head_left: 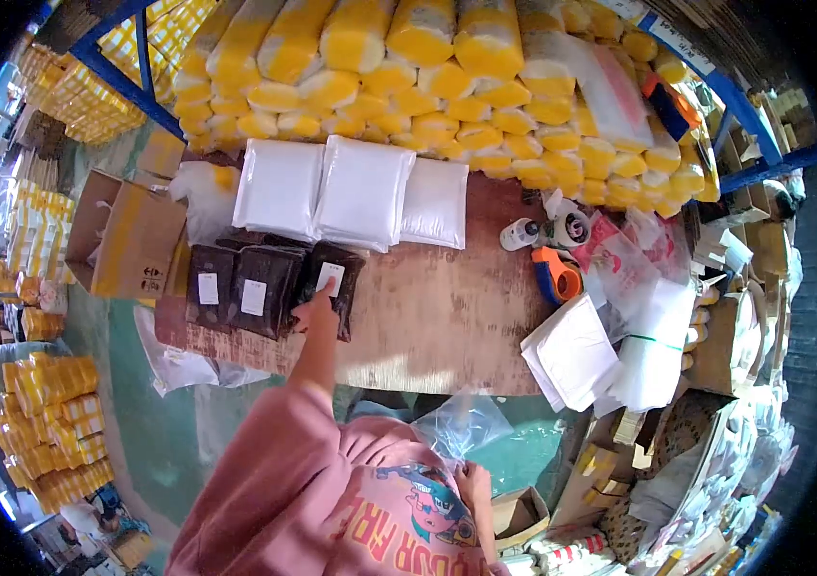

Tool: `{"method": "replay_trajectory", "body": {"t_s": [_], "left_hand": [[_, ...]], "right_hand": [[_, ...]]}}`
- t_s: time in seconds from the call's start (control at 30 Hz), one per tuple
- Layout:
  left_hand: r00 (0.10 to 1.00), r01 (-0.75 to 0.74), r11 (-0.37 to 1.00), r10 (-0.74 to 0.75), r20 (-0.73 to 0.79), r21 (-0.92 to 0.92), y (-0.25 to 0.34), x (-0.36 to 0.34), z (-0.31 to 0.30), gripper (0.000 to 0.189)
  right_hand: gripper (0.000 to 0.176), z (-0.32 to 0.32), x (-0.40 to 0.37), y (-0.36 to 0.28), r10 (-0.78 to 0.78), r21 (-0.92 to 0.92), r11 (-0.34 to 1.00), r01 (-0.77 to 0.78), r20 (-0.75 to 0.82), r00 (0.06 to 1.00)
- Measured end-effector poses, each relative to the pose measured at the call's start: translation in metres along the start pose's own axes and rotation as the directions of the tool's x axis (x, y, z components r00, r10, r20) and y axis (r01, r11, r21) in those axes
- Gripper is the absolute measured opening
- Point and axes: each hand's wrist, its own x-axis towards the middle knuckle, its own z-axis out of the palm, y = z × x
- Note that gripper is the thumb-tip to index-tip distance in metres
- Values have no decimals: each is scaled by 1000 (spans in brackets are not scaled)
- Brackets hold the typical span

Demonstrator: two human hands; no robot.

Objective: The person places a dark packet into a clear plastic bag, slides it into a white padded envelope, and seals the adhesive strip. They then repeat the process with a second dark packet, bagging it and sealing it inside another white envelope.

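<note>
My left hand reaches onto the rightmost black package, its index finger stretched out to the white label. It presses on the package rather than gripping it. Beside it on the left lie more black packages, each with a white label. Near my waist, my right hand is closed on the lower end of a clear plastic bag, which spreads upward toward the table edge. White padded packages lie in stacks just behind the black ones.
Yellow-and-white wrapped rolls are piled behind the wooden table. An orange tape dispenser, white sheets and clear bags occupy its right side. A cardboard box stands at the left; another open box is below right.
</note>
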Motion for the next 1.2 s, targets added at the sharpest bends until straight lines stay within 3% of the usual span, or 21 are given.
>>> {"method": "replay_trajectory", "body": {"t_s": [0.07,0.2,0.23,0.33,0.47,0.5,0.53,0.6,0.63,0.7,0.73,0.77,0.8,0.83,0.9,1.0,1.1,1.13,1.2], "left_hand": [[990,-74,985,90,-105,154,-1,-15,-9,137],[995,-81,978,69,67,194,8,-49,-39,138],[992,-124,971,119,36,206,6,-59,-41,137],[934,-273,961,276,225,-48,-10,-38,-23,132],[881,-276,956,292,373,-97,-8,-42,-30,113],[693,-388,906,406,596,-166,-13,-7,-26,98],[437,-439,852,480,761,-285,-18,28,-23,83],[318,-227,972,127,940,-54,14,-23,-69,60],[346,-220,972,156,925,-81,13,-29,-73,46],[401,-210,968,214,891,-138,13,-41,-80,16],[329,-52,983,184,926,-177,5,-27,-74,13],[348,-61,989,148,926,-135,-11,-40,-83,11],[367,-70,992,123,922,-104,-23,-60,-107,11],[384,-78,993,109,917,-85,-38,-71,-122,12],[202,36,993,105,974,-114,-81,-83,-148,16],[12,92,995,32,999,-33,-134,-92,-182,46],[-93,40,997,-66,994,70,-138,-150,-218,70],[-84,25,999,-33,996,35,-139,-162,-223,74],[-147,-15,999,-40,988,38,-137,-175,-224,77]], "right_hand": [[29,4,3,2,-25,27,999,25,-2,1000],[28,4,6,0,-91,78,992,94,-45,995],[28,4,6,0,-100,69,992,103,-49,994],[28,1,7,-3,-101,72,992,103,-31,994],[28,-1,9,-2,-120,83,989,124,-61,991],[28,-2,9,-2,-125,98,986,133,-78,989],[29,-2,7,-1,-126,114,984,137,-95,987],[31,-11,5,-6,-11,338,940,44,-98,995],[30,-10,12,-2,32,416,910,1,-74,997],[22,-9,31,11,16,443,894,66,-179,984],[20,-13,37,0,130,869,481,113,-198,972],[23,-34,38,-23,272,950,293,110,-193,943],[23,-28,59,-17,349,946,238,221,-296,889],[26,-42,67,-30,344,910,311,272,-375,861],[29,-65,85,-60,341,914,228,335,-397,852],[36,-90,86,-102,153,831,215,513,-548,823],[38,-122,71,-142,54,750,421,510,-582,811],[39,-128,63,-149,-45,645,538,543,-621,783],[41,-137,46,-154,-251,379,714,589,-646,721]]}}
